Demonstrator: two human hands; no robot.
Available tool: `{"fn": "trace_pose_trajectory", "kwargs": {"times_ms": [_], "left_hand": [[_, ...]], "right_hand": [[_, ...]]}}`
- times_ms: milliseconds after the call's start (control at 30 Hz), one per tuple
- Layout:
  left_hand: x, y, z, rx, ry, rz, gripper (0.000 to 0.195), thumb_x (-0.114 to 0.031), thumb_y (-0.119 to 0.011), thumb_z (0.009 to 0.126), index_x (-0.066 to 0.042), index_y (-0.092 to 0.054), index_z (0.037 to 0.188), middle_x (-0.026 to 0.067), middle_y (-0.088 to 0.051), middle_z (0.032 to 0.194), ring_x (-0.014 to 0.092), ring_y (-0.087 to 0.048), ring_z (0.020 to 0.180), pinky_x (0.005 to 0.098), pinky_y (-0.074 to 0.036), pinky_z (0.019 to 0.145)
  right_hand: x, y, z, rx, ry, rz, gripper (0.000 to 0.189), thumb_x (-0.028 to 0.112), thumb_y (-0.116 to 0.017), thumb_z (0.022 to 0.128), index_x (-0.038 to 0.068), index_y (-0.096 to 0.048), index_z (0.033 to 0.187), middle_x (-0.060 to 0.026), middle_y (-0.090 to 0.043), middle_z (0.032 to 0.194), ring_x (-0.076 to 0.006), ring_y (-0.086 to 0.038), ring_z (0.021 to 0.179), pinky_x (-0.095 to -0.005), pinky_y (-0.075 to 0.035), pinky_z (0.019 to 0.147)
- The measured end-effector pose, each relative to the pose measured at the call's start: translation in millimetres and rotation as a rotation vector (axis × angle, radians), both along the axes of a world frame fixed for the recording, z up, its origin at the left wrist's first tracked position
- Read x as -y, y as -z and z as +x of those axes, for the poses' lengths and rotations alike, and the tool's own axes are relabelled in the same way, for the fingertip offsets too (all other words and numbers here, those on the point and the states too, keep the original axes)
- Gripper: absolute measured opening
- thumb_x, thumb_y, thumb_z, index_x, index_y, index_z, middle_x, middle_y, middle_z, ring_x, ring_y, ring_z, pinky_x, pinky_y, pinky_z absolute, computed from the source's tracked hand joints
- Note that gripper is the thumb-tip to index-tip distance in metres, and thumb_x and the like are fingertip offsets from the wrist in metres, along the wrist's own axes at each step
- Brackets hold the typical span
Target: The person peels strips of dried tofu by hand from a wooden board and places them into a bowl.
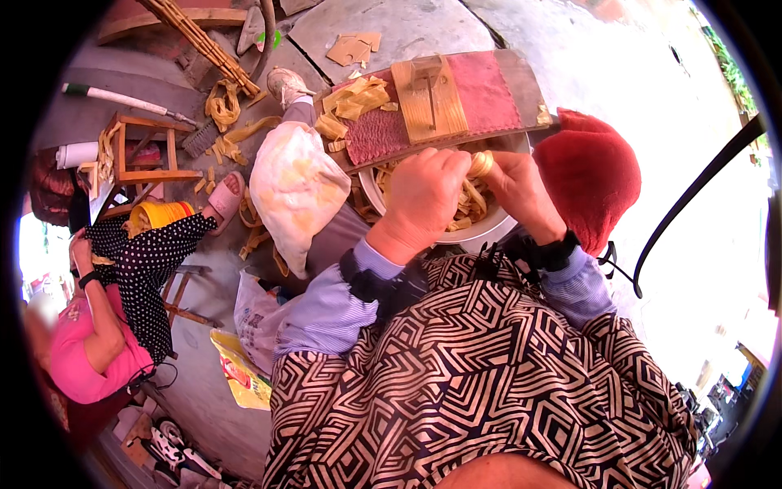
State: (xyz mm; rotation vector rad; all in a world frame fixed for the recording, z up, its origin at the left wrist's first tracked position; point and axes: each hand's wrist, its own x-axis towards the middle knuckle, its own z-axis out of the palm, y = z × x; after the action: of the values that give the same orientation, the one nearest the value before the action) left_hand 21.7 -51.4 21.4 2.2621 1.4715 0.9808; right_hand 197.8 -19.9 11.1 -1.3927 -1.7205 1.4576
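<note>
Both my hands are together above a metal basin (452, 236) that holds curled pale strips (467, 211). My left hand (424, 189) is closed, its fingers at one side of a small rolled yellowish strip (481, 164). My right hand (519, 183) pinches the other side of that roll. Beyond my hands a wooden board (513, 73) lies across the basin, with red cloth (482, 85) on it and a wooden block (427, 101) with a metal piece on top. Flat yellowish strips (360, 98) lie on the board's left end.
A white cloth (299, 189) covers my left knee, a red cloth (589, 171) my right. At left, a seated person (98, 342) has a yellow container (162, 217) on the lap. A wooden stool (149, 177), a brush (198, 140), loose strips and a plastic bag (259, 312) are nearby.
</note>
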Motion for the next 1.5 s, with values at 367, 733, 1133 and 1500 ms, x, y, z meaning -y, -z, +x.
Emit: {"fn": "trace_pose_trajectory", "kwargs": {"times_ms": [367, 733, 1133, 1500], "left_hand": [[21, 15, 17, 0.607, 0.064, -0.336, 0.03, -0.009, -0.056, 0.091, 0.004, -0.056, 0.117, 0.0184, -0.061, 0.116, 0.027, -0.059, 0.107, 0.0328, -0.046, 0.091], [-6, -2, 30, 0.219, -0.204, -0.216, 0.022, -0.021, -0.058, 0.09, 0.001, -0.061, 0.093, 0.0129, -0.059, 0.08, 0.03, -0.061, 0.072, 0.0396, -0.047, 0.063], [37, 7, 6, 0.653, -0.039, -0.639, 0.02, -0.021, -0.053, 0.097, -0.003, -0.06, 0.093, 0.0008, -0.054, 0.068, 0.014, -0.051, 0.054, 0.0274, -0.039, 0.05], [32, -16, 4, 0.136, -0.07, -0.193, 0.012, -0.013, -0.063, 0.087, -0.003, -0.063, 0.094, 0.0127, -0.059, 0.076, 0.027, -0.059, 0.065, 0.0343, -0.046, 0.057]], "right_hand": [[21, 22, 0, -0.952, 0.065, -0.93, 0.034, 0.033, -0.057, 0.095, 0.006, -0.06, 0.116, -0.0047, -0.063, 0.115, -0.0169, -0.059, 0.103, -0.0366, -0.046, 0.09], [13, -6, -10, -0.018, 0.205, 0.508, 0.01, 0.0, -0.066, 0.077, -0.001, -0.067, 0.087, -0.0107, -0.056, 0.112, -0.0226, -0.051, 0.108, -0.0308, -0.044, 0.088], [-8, -9, 12, -0.465, 0.331, 0.023, 0.021, 0.009, -0.066, 0.086, -0.002, -0.065, 0.104, -0.0032, -0.061, 0.098, -0.0078, -0.055, 0.09, -0.0217, -0.046, 0.077], [-12, -49, 30, 0.143, -0.441, 0.288, 0.025, 0.019, -0.067, 0.085, -0.002, -0.056, 0.075, -0.017, -0.053, 0.064, -0.0333, -0.055, 0.061, -0.0386, -0.045, 0.057]]}}
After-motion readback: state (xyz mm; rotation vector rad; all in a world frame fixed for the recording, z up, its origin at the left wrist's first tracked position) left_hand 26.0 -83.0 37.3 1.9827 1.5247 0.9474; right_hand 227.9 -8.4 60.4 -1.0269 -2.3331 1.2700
